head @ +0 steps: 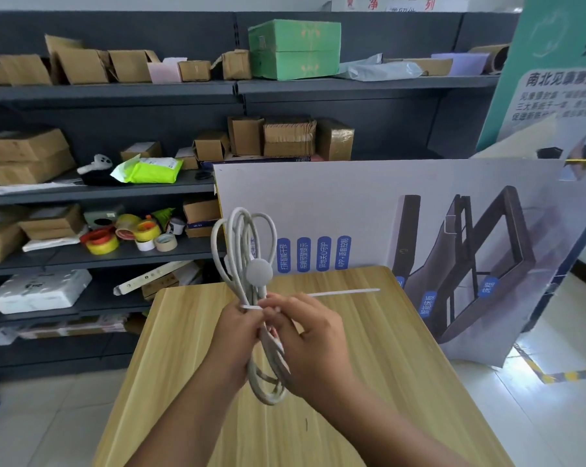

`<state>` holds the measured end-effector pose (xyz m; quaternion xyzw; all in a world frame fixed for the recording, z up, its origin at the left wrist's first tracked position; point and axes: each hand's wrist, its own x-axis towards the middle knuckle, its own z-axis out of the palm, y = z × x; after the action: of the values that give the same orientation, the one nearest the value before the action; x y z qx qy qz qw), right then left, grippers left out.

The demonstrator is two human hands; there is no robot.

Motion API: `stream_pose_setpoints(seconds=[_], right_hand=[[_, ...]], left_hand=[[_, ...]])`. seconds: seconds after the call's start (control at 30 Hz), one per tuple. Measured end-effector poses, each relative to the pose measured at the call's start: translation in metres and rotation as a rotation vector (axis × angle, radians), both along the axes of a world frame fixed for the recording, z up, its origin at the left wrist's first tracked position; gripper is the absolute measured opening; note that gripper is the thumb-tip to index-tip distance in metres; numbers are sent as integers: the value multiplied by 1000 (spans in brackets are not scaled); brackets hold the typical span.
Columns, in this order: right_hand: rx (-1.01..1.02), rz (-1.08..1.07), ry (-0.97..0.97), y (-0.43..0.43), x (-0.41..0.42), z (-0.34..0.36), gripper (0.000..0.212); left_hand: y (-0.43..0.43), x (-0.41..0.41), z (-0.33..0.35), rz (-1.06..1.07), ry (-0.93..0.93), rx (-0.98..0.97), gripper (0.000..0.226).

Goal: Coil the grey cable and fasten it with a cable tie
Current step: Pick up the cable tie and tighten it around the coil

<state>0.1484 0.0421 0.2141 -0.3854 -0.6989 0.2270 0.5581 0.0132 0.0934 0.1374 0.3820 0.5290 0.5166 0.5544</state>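
The grey cable (239, 244) is coiled into several long loops and held upright above the wooden table (369, 348). A round grey disc (259, 272) sits on the coil near its middle. My left hand (236, 335) grips the bundle at its waist. A white cable tie (342, 292) wraps the waist, and its long tail sticks out to the right. My right hand (305, 335) pinches the tie at the bundle. The lower loops (268, 382) hang between my wrists.
Dark shelves (109, 193) at left and behind hold cardboard boxes, tape rolls (126, 234) and a green box (295, 48). A printed poster board (419, 230) leans against the table's far edge. Tiled floor surrounds the table.
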Motion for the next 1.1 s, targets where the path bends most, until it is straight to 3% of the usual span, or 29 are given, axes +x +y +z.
stream_pose_setpoints(seconds=[0.1,0.23,0.33,0.47,0.6,0.83,0.97,1.03,1.1], right_hand=[[-186,-25,143,-2,10,1,18],[-341,-7,385,3,18,4,12],[-385,5,406,4,19,4,10],[-371,9,372,3,21,-3,7],[-422,9,367,1,24,-14,8],[-460,65,344,-4,35,-20,8],[-509,230,451,1,52,-12,34],[-547,379,537,5,63,-7,34],[-583,632,758,8,72,2,31]], left_hand=[[-24,14,44,-38,-61,78,46],[-41,24,68,-62,-67,132,39],[-48,28,79,-60,-89,155,29],[-49,27,78,-47,-78,127,36],[-49,28,74,-41,-101,102,9],[-53,34,72,-23,-117,87,9],[-51,31,73,-2,-111,85,19],[-51,31,73,7,-131,74,17],[-52,33,75,-16,-178,69,17]])
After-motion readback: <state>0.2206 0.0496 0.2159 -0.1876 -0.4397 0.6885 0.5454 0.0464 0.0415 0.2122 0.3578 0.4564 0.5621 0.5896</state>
